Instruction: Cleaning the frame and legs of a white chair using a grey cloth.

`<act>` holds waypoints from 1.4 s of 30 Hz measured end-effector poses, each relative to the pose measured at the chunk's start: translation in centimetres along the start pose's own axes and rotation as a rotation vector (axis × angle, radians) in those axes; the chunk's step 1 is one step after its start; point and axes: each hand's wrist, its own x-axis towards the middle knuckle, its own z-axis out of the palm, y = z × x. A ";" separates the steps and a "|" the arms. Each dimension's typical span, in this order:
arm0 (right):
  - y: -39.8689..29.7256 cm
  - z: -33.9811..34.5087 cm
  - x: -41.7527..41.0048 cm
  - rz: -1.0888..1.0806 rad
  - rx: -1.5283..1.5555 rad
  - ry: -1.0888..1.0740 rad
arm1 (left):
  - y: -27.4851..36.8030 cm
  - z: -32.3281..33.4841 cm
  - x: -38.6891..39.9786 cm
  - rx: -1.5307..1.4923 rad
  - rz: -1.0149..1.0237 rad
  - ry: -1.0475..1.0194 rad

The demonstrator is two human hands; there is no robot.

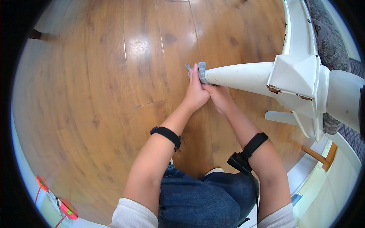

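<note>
A white painted chair lies tipped over at the right, one tapered leg (242, 77) pointing left; paint is chipped off its corner block. Around the tip of that leg sits a grey fabric sock (202, 71), with a loose bit sticking out at its left. My left hand (196, 89) presses the sock at the leg's end, fingers extended. Below the leg's tip, my right hand (219, 95) touches the left one, its fingers partly hidden under the leg and sock.
Grey knitted fabric (330, 42) lies along the chair's far side. Another white leg (281, 117) juts left below. A wooden frame piece (330, 156) stands at lower right. A red broom (68, 209) leans at lower left. A dark furniture foot (35, 34) stands upper left.
</note>
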 end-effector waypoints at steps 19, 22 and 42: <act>0.7 -0.3 0.4 0.083 0.042 0.050 | 0.6 -0.1 0.2 -0.029 0.017 -0.098; 1.1 -0.3 0.8 0.068 0.007 0.050 | 0.3 -0.5 0.6 -0.014 0.006 -0.136; -7.9 -0.6 -6.6 -0.030 -0.022 -0.008 | 12.6 -4.4 -1.3 0.181 0.268 -0.263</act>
